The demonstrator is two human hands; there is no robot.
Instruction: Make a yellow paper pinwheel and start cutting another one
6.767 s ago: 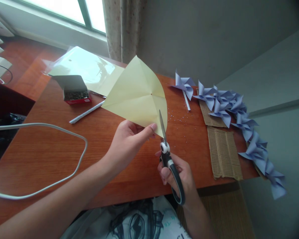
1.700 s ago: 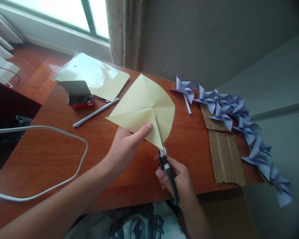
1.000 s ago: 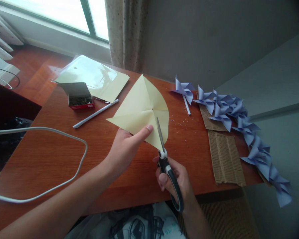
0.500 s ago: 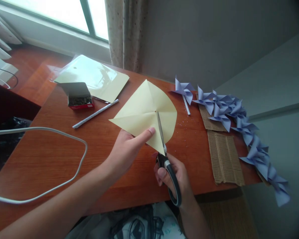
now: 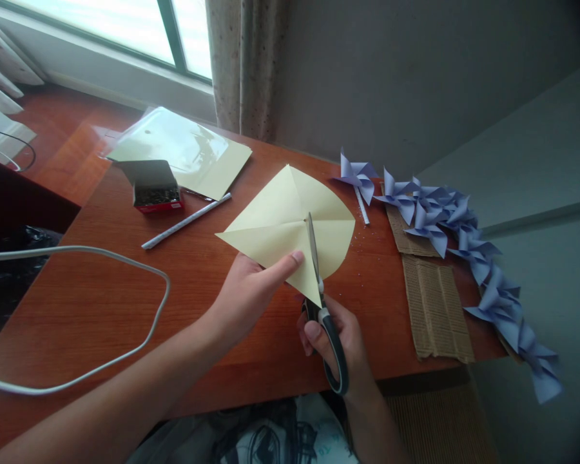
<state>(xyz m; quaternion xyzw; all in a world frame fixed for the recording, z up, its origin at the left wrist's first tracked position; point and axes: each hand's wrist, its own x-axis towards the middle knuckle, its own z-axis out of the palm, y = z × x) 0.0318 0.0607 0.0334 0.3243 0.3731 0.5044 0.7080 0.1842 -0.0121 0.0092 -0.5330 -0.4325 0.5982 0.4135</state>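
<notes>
The pale yellow paper square (image 5: 280, 222) is held up off the bench (image 5: 125, 290) over its front-middle part, not lying flat, which makes sense since scissors need room under the sheet. The left hand (image 5: 251, 293) is clamped on the sheet's near edge, thumb on top and the rest tucked underneath, right beside the cut line, so the paper stays taut where the blade goes in. The right hand (image 5: 341, 338) is closed around the handle loops of the black-and-white scissors (image 5: 321, 303), and the blades run up a diagonal crease from the near corner, tip sitting almost at the point where the creases cross. Looks to me like the folds are there as cutting guides. Off toward the right edge of the bench there's a whole string of finished purple pinwheels (image 5: 464, 235) trailing past the corner, partly lying over strips of corrugated cardboard (image 5: 435, 306). Toward the back left sits an open red box of pins (image 5: 155, 191), a plastic sleeve of more yellow sheets (image 5: 178, 149), and a rolled white paper stick (image 5: 186, 220), all parked within reach but clear of the cutting. A white cable (image 5: 101, 254) loops over the left side.
</notes>
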